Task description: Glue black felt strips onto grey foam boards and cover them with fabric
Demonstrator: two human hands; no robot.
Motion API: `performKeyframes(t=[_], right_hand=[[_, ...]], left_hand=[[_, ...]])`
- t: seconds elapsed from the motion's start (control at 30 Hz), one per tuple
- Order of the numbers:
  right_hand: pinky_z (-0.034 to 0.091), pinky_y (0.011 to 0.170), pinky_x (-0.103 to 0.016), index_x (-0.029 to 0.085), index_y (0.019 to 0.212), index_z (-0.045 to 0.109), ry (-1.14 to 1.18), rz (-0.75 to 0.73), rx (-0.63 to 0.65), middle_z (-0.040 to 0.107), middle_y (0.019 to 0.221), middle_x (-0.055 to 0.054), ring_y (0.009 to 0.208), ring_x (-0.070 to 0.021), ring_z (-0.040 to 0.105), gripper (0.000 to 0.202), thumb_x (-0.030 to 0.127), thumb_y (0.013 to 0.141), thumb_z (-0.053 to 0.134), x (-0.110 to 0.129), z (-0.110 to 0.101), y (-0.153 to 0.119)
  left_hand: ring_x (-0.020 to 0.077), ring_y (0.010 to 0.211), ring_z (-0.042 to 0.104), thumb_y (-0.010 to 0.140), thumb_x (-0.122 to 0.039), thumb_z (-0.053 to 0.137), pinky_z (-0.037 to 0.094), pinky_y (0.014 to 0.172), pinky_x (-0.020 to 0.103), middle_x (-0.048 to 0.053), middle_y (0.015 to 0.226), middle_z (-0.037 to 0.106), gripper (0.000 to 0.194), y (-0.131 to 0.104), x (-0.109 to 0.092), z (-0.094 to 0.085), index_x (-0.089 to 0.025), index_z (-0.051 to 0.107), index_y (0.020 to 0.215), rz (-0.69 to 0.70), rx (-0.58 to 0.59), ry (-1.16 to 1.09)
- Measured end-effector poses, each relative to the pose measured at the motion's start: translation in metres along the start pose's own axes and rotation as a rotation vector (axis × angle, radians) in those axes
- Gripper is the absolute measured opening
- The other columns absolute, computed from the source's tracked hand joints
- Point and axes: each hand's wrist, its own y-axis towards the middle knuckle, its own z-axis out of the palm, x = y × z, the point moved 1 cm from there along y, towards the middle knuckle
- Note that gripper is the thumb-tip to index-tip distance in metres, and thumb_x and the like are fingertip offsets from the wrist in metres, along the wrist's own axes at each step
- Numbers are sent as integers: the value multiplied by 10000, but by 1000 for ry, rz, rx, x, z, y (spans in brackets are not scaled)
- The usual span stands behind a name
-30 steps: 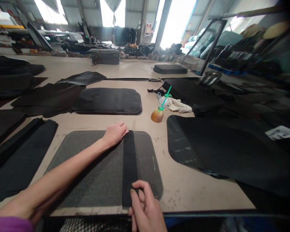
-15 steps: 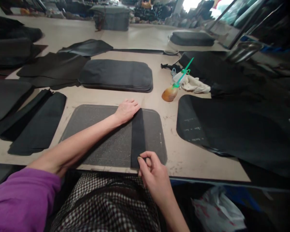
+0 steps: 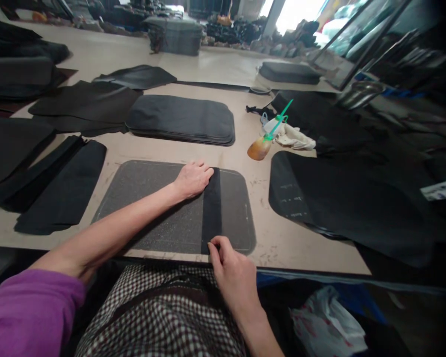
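Note:
A black fabric strip [image 3: 212,208] lies front to back across a dark grey panel with rounded corners [image 3: 156,223], right of its middle. My left hand [image 3: 194,179] rests at the strip's far end, its fingers curled over and touching the edge; their tips are partly hidden. At the near end, my right hand [image 3: 233,265] pinches the strip's right corner between thumb and fingers. Thin pale lines run along the panel's border. The strip looks flat between both hands.
Behind the panel sits a stack of black rounded pieces [image 3: 182,119]. A glue bottle with a green nozzle [image 3: 259,149] lies near a white cloth [image 3: 295,137]. Black pieces lie at left [image 3: 67,188] and right [image 3: 342,203]. The table edge [image 3: 301,271] is close to me.
The view has shifted slightly. My right hand has moved a little left and away from me at the strip's near end. My left hand stays at the far end.

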Motion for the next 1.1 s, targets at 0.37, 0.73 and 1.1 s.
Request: performKeyframes(t=[0.37, 0.73, 1.1], right_hand=[[407, 876, -395, 194, 877, 653, 48, -318, -265, 628, 1090, -79, 1026, -251, 542, 261, 16, 774, 492, -13, -25, 19], [413, 964, -439, 125, 1121, 698, -157, -499, -323, 709, 1130, -120, 1045, -265, 603, 290, 150, 952, 464, -49, -10, 59], [467, 892, -333, 179, 1010, 722, -174, -502, -559, 759, 997, -71, 962, -199, 677, 334, 117, 1015, 394, -60, 11, 64]], left_hand=[[276, 1230, 480, 1045, -377, 443, 388, 1009, 428, 116, 1253, 616, 299, 1, 9, 5, -200, 672, 1116, -13, -89, -111], [260, 1112, 538, 1003, -309, 532, 382, 994, 434, 97, 1167, 651, 156, 43, 16, 2, -223, 649, 1063, 3, -57, -223], [229, 993, 581, 976, -296, 593, 363, 917, 380, 54, 987, 678, 140, 121, -3, 18, -218, 698, 926, 58, 215, -334]])
